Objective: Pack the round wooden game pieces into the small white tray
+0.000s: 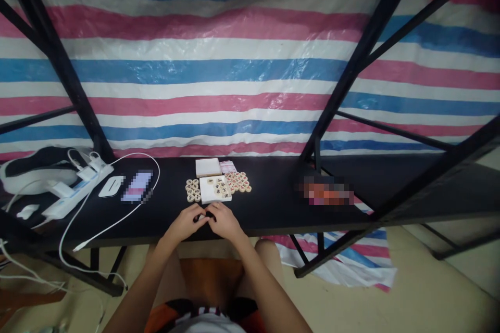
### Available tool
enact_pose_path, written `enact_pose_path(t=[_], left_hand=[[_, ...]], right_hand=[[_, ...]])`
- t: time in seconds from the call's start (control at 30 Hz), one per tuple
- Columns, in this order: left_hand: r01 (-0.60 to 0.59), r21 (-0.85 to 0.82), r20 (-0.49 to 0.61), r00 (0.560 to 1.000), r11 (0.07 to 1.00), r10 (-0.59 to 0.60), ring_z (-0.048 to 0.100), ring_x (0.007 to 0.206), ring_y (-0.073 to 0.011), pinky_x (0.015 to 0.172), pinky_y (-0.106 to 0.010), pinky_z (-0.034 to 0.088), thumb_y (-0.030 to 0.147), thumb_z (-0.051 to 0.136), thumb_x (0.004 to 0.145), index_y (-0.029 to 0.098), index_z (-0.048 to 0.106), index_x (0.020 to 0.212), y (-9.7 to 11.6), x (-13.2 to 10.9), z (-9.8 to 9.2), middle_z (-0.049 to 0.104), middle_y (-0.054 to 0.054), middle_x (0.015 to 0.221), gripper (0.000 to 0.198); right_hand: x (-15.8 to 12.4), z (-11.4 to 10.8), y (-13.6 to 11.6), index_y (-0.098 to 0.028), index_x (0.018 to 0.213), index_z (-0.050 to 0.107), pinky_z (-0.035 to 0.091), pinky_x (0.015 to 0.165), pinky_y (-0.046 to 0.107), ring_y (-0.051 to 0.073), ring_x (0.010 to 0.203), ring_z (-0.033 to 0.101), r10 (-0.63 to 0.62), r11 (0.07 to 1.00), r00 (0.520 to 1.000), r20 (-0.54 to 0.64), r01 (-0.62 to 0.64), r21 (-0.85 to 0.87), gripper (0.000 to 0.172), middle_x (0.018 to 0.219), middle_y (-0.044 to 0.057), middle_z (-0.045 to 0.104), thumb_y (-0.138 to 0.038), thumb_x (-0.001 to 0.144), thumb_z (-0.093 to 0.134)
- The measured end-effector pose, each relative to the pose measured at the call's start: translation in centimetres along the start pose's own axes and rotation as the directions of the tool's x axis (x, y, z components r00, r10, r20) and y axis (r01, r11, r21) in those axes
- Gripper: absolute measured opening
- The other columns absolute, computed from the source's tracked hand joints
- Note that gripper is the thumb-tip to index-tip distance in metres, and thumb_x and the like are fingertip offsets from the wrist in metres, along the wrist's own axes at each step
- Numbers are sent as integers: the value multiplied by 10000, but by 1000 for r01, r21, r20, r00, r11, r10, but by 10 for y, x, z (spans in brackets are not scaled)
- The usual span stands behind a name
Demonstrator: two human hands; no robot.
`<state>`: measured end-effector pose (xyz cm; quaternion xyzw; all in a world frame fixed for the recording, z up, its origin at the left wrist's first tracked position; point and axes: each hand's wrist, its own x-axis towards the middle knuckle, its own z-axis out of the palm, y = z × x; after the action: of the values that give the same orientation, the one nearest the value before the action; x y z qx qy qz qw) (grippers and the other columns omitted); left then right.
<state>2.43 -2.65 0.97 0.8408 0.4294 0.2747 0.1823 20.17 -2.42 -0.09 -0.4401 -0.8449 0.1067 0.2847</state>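
Note:
My left hand (187, 221) and my right hand (223, 220) rest on the black table (273, 203) near its front edge, fingertips meeting between them. Both have curled fingers; whether anything small sits between the fingertips is hidden. Just beyond the hands lies a small white box (214, 189) with round wooden game discs in it. More discs lie in a cluster to its left (192, 190) and another to its right (238, 181). A second white square piece (208, 167) lies behind the box.
A white power strip (78, 192) with chargers and cables, a white oval device (111, 186) and a phone (136, 186) lie at the left. A blurred reddish item (328, 192) sits at the right. Black frame struts cross in front of a striped tarp (234, 62).

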Motion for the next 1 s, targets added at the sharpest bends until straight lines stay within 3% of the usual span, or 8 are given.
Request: enact_pose_path(t=[0.2,0.37,0.53,0.7,0.8,0.87,1.0], left_hand=[[19,-30,-87,996,999,-22,573,834,-153,789,-262,444,264,469,870,209,616,911,-11,4,6,607,-25,890,162],[114,-130,-266,953,985,-145,548,694,-128,646,-227,442,318,549,826,182,595,743,-13,8,4,587,-10,790,165],[143,-228,-200,961,963,-190,587,705,-145,677,-247,462,323,595,788,178,637,710,-8,9,10,641,-17,752,170],[139,-378,-73,981,915,-179,618,977,-188,900,-317,463,342,515,843,188,694,947,-7,4,9,684,-60,1047,258],[166,-405,15,985,899,-175,612,1021,-202,921,-344,470,352,547,811,184,682,1012,-9,-1,3,654,-66,1142,295],[170,-358,22,985,918,-174,630,961,-194,871,-325,498,337,579,782,185,686,981,-9,-6,0,671,-63,1096,272],[155,-229,-69,982,961,-175,642,873,-175,815,-293,509,310,565,800,201,696,915,-8,-13,1,698,-55,967,205]], right_hand=[[0,-1,0,-214,968,621,422,807,262,160,885,558,61,990,998,-31,-57,129,165,928,23,637,-240,834,529],[2,-3,0,-226,968,637,422,743,252,151,819,566,77,984,997,11,-78,161,203,900,10,646,-353,812,608],[3,-4,0,-224,922,647,415,724,245,149,803,572,93,980,995,28,-96,175,201,869,8,642,-385,803,629],[4,-1,3,-221,912,643,421,735,236,145,823,580,132,971,991,14,-132,199,168,886,12,643,-361,826,608],[4,3,5,-223,928,652,424,759,239,148,847,587,134,973,991,3,-132,191,157,893,19,647,-340,841,593],[4,5,7,-225,928,661,425,749,237,147,834,590,132,973,991,2,-130,191,182,870,17,649,-368,834,598],[4,7,8,-222,870,674,426,705,229,139,770,587,142,968,990,3,-140,206,242,795,6,646,-447,803,614]])
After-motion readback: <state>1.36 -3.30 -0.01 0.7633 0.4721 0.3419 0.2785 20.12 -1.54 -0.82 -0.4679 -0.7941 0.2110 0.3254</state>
